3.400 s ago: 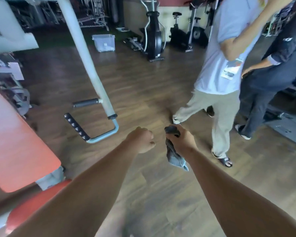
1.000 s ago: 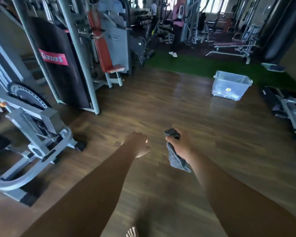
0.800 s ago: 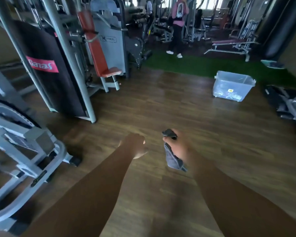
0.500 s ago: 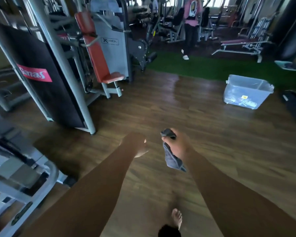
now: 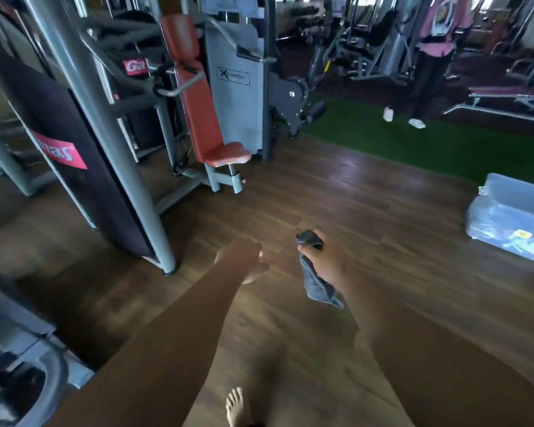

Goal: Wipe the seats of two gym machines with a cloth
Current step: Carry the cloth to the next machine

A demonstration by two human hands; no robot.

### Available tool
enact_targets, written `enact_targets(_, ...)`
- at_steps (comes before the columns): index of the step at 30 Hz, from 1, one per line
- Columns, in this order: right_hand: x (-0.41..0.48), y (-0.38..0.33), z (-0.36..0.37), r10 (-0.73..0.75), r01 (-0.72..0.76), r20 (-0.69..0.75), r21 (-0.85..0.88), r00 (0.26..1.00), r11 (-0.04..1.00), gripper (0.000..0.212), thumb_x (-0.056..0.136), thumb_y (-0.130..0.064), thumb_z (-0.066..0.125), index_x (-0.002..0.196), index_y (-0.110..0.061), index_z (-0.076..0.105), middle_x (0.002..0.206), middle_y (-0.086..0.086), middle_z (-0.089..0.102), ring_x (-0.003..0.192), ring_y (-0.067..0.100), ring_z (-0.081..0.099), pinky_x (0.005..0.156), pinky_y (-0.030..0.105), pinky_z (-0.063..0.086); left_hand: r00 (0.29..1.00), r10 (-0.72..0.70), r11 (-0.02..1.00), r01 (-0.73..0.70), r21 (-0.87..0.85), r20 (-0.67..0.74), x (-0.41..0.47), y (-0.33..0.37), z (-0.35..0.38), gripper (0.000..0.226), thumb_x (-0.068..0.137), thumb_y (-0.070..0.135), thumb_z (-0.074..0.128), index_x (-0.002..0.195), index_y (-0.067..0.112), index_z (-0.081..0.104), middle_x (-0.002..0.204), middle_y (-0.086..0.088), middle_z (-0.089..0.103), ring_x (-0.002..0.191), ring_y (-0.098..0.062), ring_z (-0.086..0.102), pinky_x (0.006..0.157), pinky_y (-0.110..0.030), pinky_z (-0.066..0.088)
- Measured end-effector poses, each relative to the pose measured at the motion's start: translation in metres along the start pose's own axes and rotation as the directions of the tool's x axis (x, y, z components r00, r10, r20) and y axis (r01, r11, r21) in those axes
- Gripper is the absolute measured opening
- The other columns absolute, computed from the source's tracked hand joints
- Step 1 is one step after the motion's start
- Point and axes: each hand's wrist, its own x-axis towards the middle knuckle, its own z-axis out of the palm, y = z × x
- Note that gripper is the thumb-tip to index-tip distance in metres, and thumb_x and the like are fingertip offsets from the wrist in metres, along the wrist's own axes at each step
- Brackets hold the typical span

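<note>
My right hand grips a grey cloth that hangs down from the fist over the wooden floor. My left hand is held out beside it as a loose fist with nothing in it. Ahead and to the left stands a grey gym machine with a red backrest and a small red seat. The seat lies well beyond both hands, with bare floor between.
A black padded panel on a grey steel post stands at the left. A clear plastic bin sits on the floor at the right. A person in a pink top stands on the green turf behind. My bare foot shows below.
The view has turned away from two standing people toward the machines. The red-seated machine has come closer and larger. My right hand has kept hold of the cloth throughout.
</note>
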Motion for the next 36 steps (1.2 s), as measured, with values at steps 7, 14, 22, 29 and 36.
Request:
enact_targets(7,0.199,-0.006,0.016,0.035,-0.035,-0.015,-0.009,0.999,0.999,0.011,0.092,-0.040,0.065,0.102,-0.035,0.065,0.088,-0.012,0.067,0.082,0.014,0.065,0.073,0.031,0.048,1.000,0.003,1.000,-0.003,-0.009,-0.001,0.203,-0.038,-0.054,0.048,0.088,0.053,0.059,0.130,0.031,0.067,0.143,0.000,0.058,0.135,-0.023,0.054,0.106,-0.043,0.051)
enact_targets(14,0.377,-0.004,0.010,0.016,-0.015,-0.047,0.020,0.999,1.000,0.011,0.093,-0.029,0.068,0.093,-0.037,0.060,0.080,-0.028,0.057,0.071,-0.011,0.049,0.060,0.009,0.035,1.000,0.010,1.000,-0.010,0.019,0.023,0.381,-0.053,-0.111,0.045,0.087,0.049,0.061,0.126,0.029,0.070,0.134,0.002,0.063,0.128,-0.022,0.058,0.100,-0.043,0.054)
enact_targets(22,0.619,0.037,0.013,-0.021,0.024,0.087,-0.032,0.996,0.999,0.015,0.082,-0.050,0.062,0.094,-0.042,0.062,0.089,-0.017,0.070,0.086,0.008,0.067,0.080,0.031,0.052,0.991,-0.127,0.989,0.130,-0.069,0.038,0.588,-0.055,-0.139,0.043,0.089,0.053,0.057,0.125,0.032,0.067,0.131,0.002,0.063,0.126,-0.023,0.059,0.100,-0.042,0.053)
enact_targets(29,0.795,0.012,0.026,-0.125,0.153,0.216,-0.121,0.968,0.981,0.023,0.083,-0.043,0.066,0.100,-0.028,0.067,0.093,-0.009,0.071,0.090,0.016,0.067,0.086,0.036,0.052,0.952,-0.301,0.943,0.305,-0.134,0.053,0.717,-0.086,-0.169,0.047,0.085,0.057,0.057,0.125,0.035,0.067,0.128,-0.002,0.063,0.116,-0.026,0.063,0.093,-0.046,0.058)
enact_targets(36,0.948,-0.011,0.092,-0.202,0.245,0.316,-0.103,0.927,0.964,0.020,0.082,-0.037,0.071,0.101,-0.032,0.067,0.089,-0.015,0.069,0.090,0.010,0.066,0.076,0.024,0.043,0.939,-0.344,0.925,0.341,-0.168,0.015,0.833,-0.155,-0.194,0.036,0.097,0.046,0.055,0.123,0.025,0.067,0.127,-0.003,0.065,0.120,-0.028,0.062,0.086,-0.036,0.047)
